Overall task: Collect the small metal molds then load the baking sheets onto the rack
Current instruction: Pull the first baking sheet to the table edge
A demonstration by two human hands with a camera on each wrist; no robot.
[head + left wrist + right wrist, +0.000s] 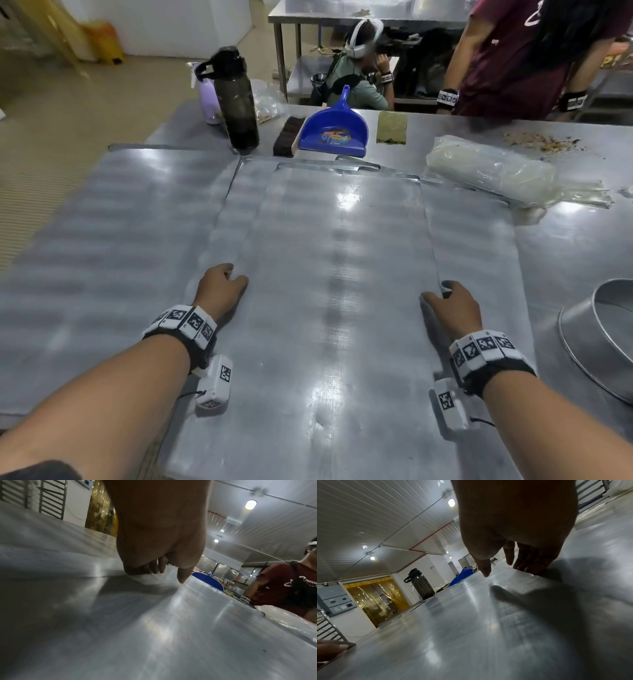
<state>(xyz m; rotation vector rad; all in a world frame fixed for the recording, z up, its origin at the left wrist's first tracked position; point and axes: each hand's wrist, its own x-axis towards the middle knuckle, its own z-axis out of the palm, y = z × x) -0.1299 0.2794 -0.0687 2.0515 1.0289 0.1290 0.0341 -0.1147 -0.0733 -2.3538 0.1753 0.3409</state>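
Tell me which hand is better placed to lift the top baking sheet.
Neither alone: the left hand grips the top baking sheet's left edge, the right hand its right edge, thumbs on top. If pressed, left; its fingers look curled further under in the wrist view.

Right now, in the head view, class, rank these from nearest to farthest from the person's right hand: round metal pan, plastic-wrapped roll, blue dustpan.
From the right hand:
1. Round metal pan, at the table's right edge.
2. Plastic-wrapped roll, ahead, slightly right.
3. Blue dustpan, at the far side, ahead-left.
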